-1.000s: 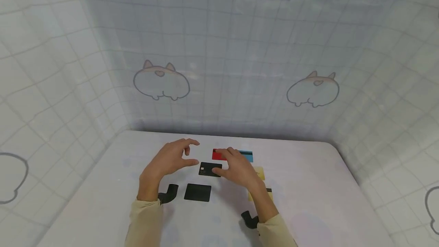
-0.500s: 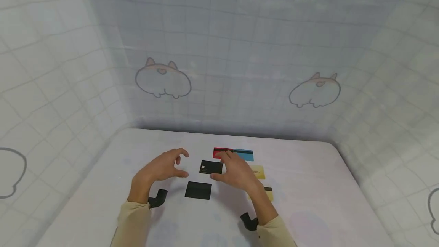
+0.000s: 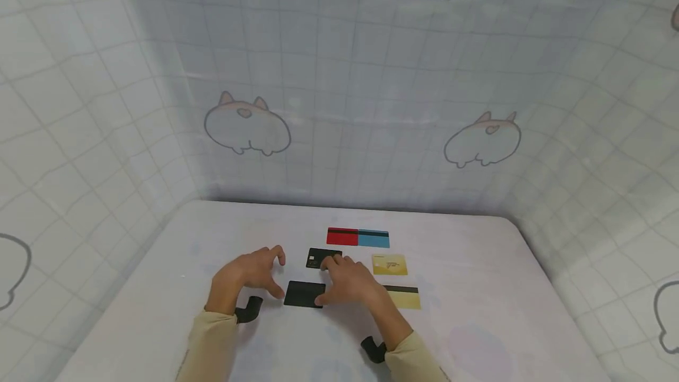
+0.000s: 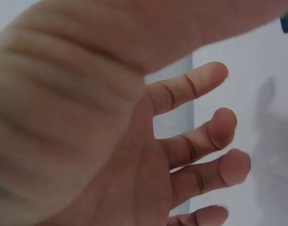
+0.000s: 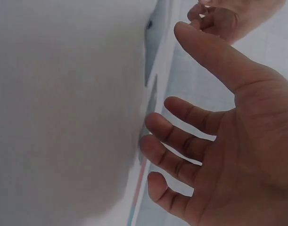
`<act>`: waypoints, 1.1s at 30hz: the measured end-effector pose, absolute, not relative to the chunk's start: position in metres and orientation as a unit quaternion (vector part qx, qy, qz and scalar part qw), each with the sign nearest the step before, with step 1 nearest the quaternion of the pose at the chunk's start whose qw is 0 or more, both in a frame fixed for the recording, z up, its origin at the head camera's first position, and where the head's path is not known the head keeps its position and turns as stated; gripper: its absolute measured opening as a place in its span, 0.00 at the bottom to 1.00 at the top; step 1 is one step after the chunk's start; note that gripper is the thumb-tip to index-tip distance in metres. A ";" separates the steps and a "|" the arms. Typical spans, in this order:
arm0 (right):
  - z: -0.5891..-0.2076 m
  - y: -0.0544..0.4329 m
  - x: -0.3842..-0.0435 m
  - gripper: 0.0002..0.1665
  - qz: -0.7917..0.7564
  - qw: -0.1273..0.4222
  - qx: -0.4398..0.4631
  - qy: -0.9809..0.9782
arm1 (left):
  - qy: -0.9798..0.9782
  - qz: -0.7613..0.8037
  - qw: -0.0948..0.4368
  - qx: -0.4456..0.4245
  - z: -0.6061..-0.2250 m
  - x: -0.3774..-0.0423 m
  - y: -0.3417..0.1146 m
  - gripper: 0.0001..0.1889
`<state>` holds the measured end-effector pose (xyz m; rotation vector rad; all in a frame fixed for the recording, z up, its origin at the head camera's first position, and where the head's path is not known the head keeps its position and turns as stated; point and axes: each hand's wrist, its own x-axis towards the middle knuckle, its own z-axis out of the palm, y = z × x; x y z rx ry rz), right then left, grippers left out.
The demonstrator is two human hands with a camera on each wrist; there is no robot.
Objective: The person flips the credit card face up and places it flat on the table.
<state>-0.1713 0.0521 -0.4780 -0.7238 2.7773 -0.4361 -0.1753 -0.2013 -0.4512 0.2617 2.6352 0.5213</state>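
Note:
In the head view a plain black card (image 3: 305, 293) lies flat on the white table between both hands. To its left hovers my left hand (image 3: 249, 273), fingers bent and spread from the thumb, holding nothing; the thumb tip is close to the card's left edge. My right hand (image 3: 350, 282) is at the card's right side, its thumb overlapping that edge; contact cannot be told. Its fingers partly cover a second black card (image 3: 314, 257) with a chip, just behind. In the right wrist view the right hand's fingers (image 5: 169, 132) are loosely bent around nothing.
Behind, a red card (image 3: 342, 239) and a blue card (image 3: 373, 240) lie side by side. Right of the hands are a gold card (image 3: 389, 265) and another gold card (image 3: 405, 299) with a dark stripe, its left end hidden by the right wrist. Patterned curtains surround the table.
Both hands have come nearer the front black card. The right hand has moved down from the chip card and red card; the left hand has moved back toward me and lower. The cards stay put.

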 end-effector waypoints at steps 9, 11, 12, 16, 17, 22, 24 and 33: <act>-0.484 0.046 -0.169 0.39 -0.113 0.126 -0.260 0.950 | 0.955 0.151 0.238 0.097 -0.459 -0.174 -0.182 0.34; -0.483 0.045 -0.169 0.39 -0.113 0.126 -0.260 0.951 | 0.956 0.143 0.239 0.098 -0.459 -0.174 -0.179 0.33; -0.483 0.045 -0.168 0.38 -0.112 0.125 -0.261 0.951 | 0.956 0.139 0.239 0.096 -0.459 -0.174 -0.179 0.33; -0.482 0.044 -0.169 0.36 -0.114 0.123 -0.267 0.949 | 0.956 0.134 0.242 0.095 -0.460 -0.175 -0.177 0.31; -0.482 0.044 -0.169 0.35 -0.115 0.123 -0.267 0.949 | 0.956 0.135 0.242 0.096 -0.460 -0.175 -0.177 0.31; -0.482 0.045 -0.169 0.31 -0.120 0.126 -0.265 0.948 | 0.955 0.137 0.240 0.105 -0.463 -0.175 -0.176 0.28; -0.482 0.045 -0.169 0.31 -0.123 0.126 -0.265 0.948 | 0.955 0.138 0.239 0.104 -0.463 -0.175 -0.176 0.28; -0.484 0.045 -0.170 0.30 -0.128 0.134 -0.267 0.946 | 0.953 0.156 0.234 0.111 -0.463 -0.175 -0.179 0.28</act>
